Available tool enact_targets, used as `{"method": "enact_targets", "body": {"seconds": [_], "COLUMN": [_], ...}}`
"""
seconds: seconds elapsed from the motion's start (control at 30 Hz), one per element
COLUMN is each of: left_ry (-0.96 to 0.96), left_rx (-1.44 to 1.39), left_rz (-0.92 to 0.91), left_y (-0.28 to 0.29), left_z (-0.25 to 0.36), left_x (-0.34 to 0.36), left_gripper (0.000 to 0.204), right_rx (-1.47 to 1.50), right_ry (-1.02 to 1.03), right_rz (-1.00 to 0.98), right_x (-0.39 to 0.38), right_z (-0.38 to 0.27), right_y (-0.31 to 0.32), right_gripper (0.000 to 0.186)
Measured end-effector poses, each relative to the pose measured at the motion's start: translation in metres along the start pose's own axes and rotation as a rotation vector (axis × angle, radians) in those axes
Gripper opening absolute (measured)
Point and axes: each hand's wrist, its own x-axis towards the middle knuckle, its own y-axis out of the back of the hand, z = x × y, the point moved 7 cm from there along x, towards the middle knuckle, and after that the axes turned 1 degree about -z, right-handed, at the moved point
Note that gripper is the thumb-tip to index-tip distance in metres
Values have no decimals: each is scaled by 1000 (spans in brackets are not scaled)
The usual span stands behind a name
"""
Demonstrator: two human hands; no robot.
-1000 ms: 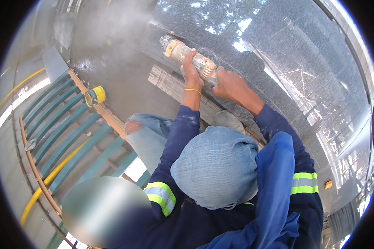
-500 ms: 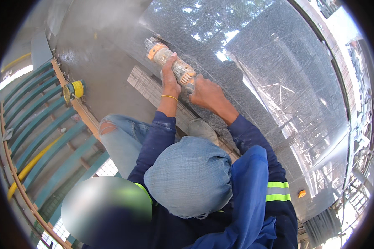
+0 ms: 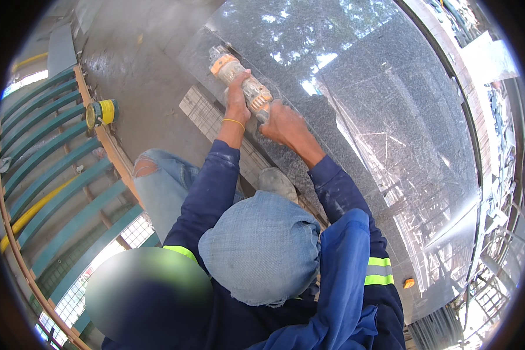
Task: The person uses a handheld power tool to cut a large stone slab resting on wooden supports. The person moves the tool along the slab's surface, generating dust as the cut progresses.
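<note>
My left hand [image 3: 237, 102] wraps around the middle of a dusty orange-and-grey angle grinder [image 3: 251, 92]. My right hand [image 3: 284, 123] grips its rear end. The tool lies slantwise, its head pointing to the far left, at the edge of a dark speckled stone slab [image 3: 385, 111]. I cannot make out the disc. Scratches and bright reflections cover the slab's glossy face. Under my arms are my denim-clad knee [image 3: 259, 248] and a dusty shoe [image 3: 277, 184].
To the left stands a rack of green slats [image 3: 52, 186] with a wooden rail [image 3: 119, 160]. A short cylinder with a yellow band [image 3: 102, 114] rests against that rail. A pale plank [image 3: 201, 114] lies beside the slab. A small orange object [image 3: 409, 283] sits on its near right part.
The pale dust haze at the far left has thinned. The whole view has shifted slightly; both hands keep their hold on the angle grinder.
</note>
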Motion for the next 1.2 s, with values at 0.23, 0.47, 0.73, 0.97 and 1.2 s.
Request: {"method": "enact_targets", "body": {"seconds": [0.23,0.47,0.73,0.97,1.2], "left_ry": [-45,-45,-65,-23,-8], "left_rx": [25,24,56,36,22], "left_rz": [44,53,52,18,11], "left_y": [-3,-4,3,0,-4], "left_z": [-4,-5,2,2,-2], "left_x": [-17,-20,-3,4,-13], "left_gripper": [33,35,34,37,37], "right_rx": [-32,-6,17,-1,2], "right_ry": [-10,-20,-9,-23,-33], "right_rz": [-1,-7,-8,-12,-36], "right_x": [-16,-20,-4,2,-15], "right_z": [4,3,1,3,-1], "right_y": [2,3,-1,0,7], "right_gripper": [36,34,33,36,39]}}
